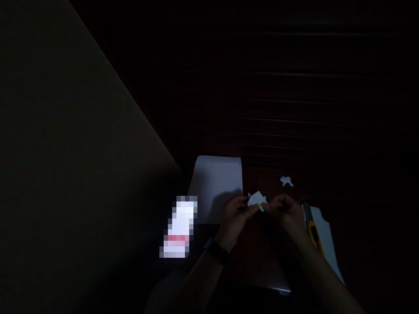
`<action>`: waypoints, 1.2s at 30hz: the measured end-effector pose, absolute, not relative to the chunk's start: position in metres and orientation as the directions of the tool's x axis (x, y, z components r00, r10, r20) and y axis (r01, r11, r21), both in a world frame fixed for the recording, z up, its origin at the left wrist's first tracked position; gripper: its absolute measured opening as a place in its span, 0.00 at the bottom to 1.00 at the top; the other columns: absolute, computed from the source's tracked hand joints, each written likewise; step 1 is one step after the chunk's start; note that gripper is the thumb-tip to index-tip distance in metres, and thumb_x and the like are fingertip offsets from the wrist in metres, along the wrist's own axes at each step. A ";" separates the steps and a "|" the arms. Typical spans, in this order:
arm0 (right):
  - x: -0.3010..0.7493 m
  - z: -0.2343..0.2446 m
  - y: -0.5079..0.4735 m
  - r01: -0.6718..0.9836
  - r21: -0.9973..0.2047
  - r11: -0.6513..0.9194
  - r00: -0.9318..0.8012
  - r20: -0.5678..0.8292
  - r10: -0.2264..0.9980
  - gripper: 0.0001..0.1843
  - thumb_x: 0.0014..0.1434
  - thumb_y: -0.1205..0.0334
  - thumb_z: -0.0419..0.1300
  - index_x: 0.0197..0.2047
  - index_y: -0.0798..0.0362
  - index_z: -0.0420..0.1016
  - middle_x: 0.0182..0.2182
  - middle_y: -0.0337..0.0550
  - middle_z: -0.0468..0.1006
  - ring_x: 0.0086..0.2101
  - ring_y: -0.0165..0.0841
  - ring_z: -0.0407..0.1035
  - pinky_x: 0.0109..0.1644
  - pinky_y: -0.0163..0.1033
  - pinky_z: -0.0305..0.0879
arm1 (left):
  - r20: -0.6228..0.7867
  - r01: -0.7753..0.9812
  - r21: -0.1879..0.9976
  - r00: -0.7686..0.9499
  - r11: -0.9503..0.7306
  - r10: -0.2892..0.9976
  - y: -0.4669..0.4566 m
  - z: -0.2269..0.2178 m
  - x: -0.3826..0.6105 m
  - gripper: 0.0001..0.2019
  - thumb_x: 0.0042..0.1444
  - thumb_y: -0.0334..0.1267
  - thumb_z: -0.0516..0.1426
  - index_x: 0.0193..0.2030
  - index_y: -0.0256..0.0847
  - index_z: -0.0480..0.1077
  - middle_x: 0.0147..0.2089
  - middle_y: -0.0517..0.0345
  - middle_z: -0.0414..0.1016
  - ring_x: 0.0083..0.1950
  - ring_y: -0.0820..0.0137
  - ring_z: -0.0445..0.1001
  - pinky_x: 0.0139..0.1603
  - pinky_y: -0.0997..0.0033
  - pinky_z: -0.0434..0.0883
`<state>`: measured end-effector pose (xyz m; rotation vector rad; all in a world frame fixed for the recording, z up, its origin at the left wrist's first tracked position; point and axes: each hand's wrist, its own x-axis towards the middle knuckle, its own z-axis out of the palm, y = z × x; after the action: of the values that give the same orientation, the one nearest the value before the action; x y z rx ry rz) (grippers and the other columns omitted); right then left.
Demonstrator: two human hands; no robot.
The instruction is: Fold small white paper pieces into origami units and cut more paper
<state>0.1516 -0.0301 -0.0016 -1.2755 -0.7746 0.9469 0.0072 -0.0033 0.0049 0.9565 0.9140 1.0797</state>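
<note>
A small piece of folded white paper (257, 198) is held up between both hands over the dark table. My left hand (236, 214) pinches its left side, thumb in front; a dark band is round that wrist. My right hand (285, 213) pinches the right lower edge, its thumb close to the left thumb. The paper has several pointed corners. Beyond the right hand lies another small folded white paper piece (286, 181) on the table, touched by neither hand. The dim light hides the fingers behind the paper.
White paper sheets (218, 174) lie behind the left hand. A bright, blurred-out screen (179, 226) is at the left. By the right forearm, a yellow and black utility knife (313, 231) rests on more white paper (327, 240). A pale wall (81, 152) rises on the left.
</note>
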 end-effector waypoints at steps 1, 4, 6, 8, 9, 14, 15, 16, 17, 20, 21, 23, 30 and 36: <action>0.151 -0.002 -0.030 -0.174 -0.984 0.033 0.422 -0.044 0.906 0.16 0.38 0.61 0.72 0.28 0.52 0.70 0.20 0.35 0.74 0.21 0.29 0.66 0.25 0.34 0.60 | -0.126 -0.300 0.934 0.235 0.196 0.964 -0.003 0.005 0.007 0.16 0.42 0.39 0.66 0.37 0.35 0.72 0.30 0.56 0.74 0.29 0.74 0.71 0.28 0.76 0.66; 0.152 0.000 -0.031 -0.196 -0.981 0.003 0.396 -0.076 0.915 0.17 0.38 0.60 0.72 0.31 0.52 0.71 0.22 0.37 0.75 0.22 0.31 0.68 0.26 0.35 0.62 | -0.121 -0.310 0.930 0.249 0.198 0.961 -0.003 0.007 0.005 0.15 0.42 0.39 0.66 0.36 0.34 0.72 0.30 0.56 0.74 0.29 0.74 0.71 0.28 0.76 0.66; 0.153 0.003 -0.032 -0.187 -0.982 -0.023 0.360 -0.090 0.929 0.18 0.41 0.58 0.71 0.35 0.53 0.72 0.25 0.40 0.77 0.25 0.33 0.70 0.27 0.36 0.64 | -0.121 -0.306 0.932 0.242 0.195 0.963 -0.002 0.008 0.004 0.14 0.42 0.39 0.66 0.35 0.34 0.73 0.29 0.55 0.74 0.29 0.73 0.71 0.28 0.76 0.66; 0.154 0.005 -0.032 -0.158 -0.987 -0.030 0.341 -0.083 0.936 0.18 0.44 0.56 0.69 0.38 0.53 0.73 0.26 0.43 0.78 0.26 0.35 0.71 0.28 0.37 0.64 | -0.117 -0.301 0.936 0.228 0.184 0.967 -0.001 0.009 0.004 0.14 0.43 0.39 0.65 0.35 0.33 0.73 0.28 0.55 0.74 0.29 0.72 0.72 0.28 0.75 0.67; 0.154 0.005 -0.032 -0.138 -0.990 -0.027 0.340 -0.073 0.938 0.18 0.45 0.54 0.68 0.39 0.53 0.73 0.27 0.43 0.78 0.27 0.35 0.71 0.28 0.37 0.64 | -0.118 -0.301 0.936 0.217 0.182 0.969 -0.001 0.009 0.004 0.15 0.43 0.39 0.65 0.36 0.33 0.72 0.28 0.55 0.74 0.29 0.72 0.72 0.28 0.75 0.67; 0.155 0.006 -0.031 -0.017 -1.000 -0.010 0.337 -0.015 0.941 0.20 0.44 0.54 0.69 0.39 0.54 0.73 0.28 0.44 0.78 0.27 0.35 0.71 0.29 0.37 0.65 | -0.135 -0.319 0.928 0.199 0.194 0.971 0.000 0.007 0.004 0.17 0.40 0.39 0.67 0.37 0.33 0.72 0.28 0.56 0.74 0.29 0.72 0.72 0.28 0.75 0.68; 0.155 0.006 -0.031 -0.001 -1.000 -0.007 0.335 -0.007 0.942 0.21 0.43 0.55 0.69 0.39 0.54 0.73 0.28 0.44 0.78 0.27 0.35 0.71 0.29 0.37 0.65 | -0.138 -0.325 0.925 0.198 0.198 0.971 -0.001 0.006 0.004 0.17 0.40 0.38 0.67 0.37 0.34 0.72 0.28 0.56 0.74 0.29 0.73 0.72 0.28 0.75 0.68; 0.155 0.005 -0.031 0.008 -1.000 -0.006 0.331 -0.003 0.944 0.21 0.42 0.55 0.69 0.39 0.54 0.73 0.27 0.44 0.78 0.27 0.36 0.71 0.29 0.37 0.65 | -0.142 -0.330 0.922 0.197 0.202 0.970 -0.001 0.006 0.004 0.18 0.40 0.38 0.67 0.37 0.34 0.72 0.28 0.57 0.74 0.28 0.73 0.72 0.28 0.75 0.68; 0.156 0.005 -0.031 0.014 -1.000 -0.004 0.331 0.001 0.944 0.21 0.42 0.55 0.69 0.38 0.54 0.72 0.26 0.44 0.78 0.26 0.36 0.71 0.29 0.37 0.65 | -0.146 -0.334 0.920 0.195 0.206 0.970 -0.001 0.006 0.004 0.18 0.39 0.38 0.67 0.37 0.34 0.72 0.27 0.58 0.73 0.28 0.73 0.71 0.27 0.75 0.67; 0.156 0.004 -0.031 0.031 -0.999 0.011 0.351 0.022 0.936 0.19 0.43 0.55 0.69 0.37 0.54 0.72 0.25 0.43 0.77 0.25 0.34 0.70 0.27 0.37 0.64 | -0.133 -0.344 0.918 0.200 0.196 0.971 -0.002 0.008 0.004 0.16 0.40 0.37 0.67 0.37 0.34 0.73 0.26 0.59 0.72 0.26 0.75 0.70 0.27 0.77 0.66; 0.155 0.004 -0.031 0.041 -0.999 0.017 0.358 0.031 0.933 0.18 0.44 0.56 0.68 0.37 0.53 0.72 0.24 0.42 0.77 0.25 0.34 0.70 0.27 0.37 0.64 | -0.117 -0.346 0.920 0.202 0.183 0.972 -0.002 0.008 0.004 0.15 0.41 0.37 0.66 0.36 0.34 0.73 0.26 0.59 0.72 0.26 0.76 0.69 0.27 0.77 0.65; 0.154 0.004 -0.031 0.056 -0.998 0.032 0.375 0.051 0.926 0.16 0.44 0.58 0.68 0.36 0.53 0.72 0.24 0.42 0.77 0.25 0.34 0.70 0.28 0.36 0.64 | -0.085 -0.347 0.925 0.208 0.154 0.974 -0.003 0.009 0.005 0.14 0.43 0.38 0.65 0.36 0.34 0.73 0.27 0.58 0.73 0.28 0.75 0.70 0.28 0.77 0.65; 0.143 -0.001 -0.034 -0.038 -0.998 0.040 0.388 0.022 0.921 0.14 0.46 0.60 0.68 0.36 0.52 0.72 0.26 0.40 0.78 0.26 0.32 0.70 0.31 0.36 0.65 | -0.070 -0.326 0.936 0.203 0.135 0.977 -0.001 0.010 0.004 0.14 0.44 0.39 0.65 0.37 0.35 0.73 0.34 0.53 0.75 0.34 0.71 0.72 0.33 0.74 0.67; 0.139 -0.002 -0.035 -0.185 -0.982 0.036 0.363 -0.034 0.931 0.15 0.44 0.63 0.70 0.35 0.51 0.72 0.25 0.37 0.78 0.26 0.31 0.69 0.31 0.35 0.65 | -0.158 -0.288 0.934 0.198 0.212 0.967 0.000 0.018 -0.004 0.13 0.40 0.40 0.66 0.32 0.35 0.74 0.29 0.56 0.74 0.28 0.74 0.70 0.25 0.78 0.64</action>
<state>0.1393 -0.0348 -0.0024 -1.2239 -0.8004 1.0158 -0.0038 -0.0003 0.0181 0.9238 0.9424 1.0806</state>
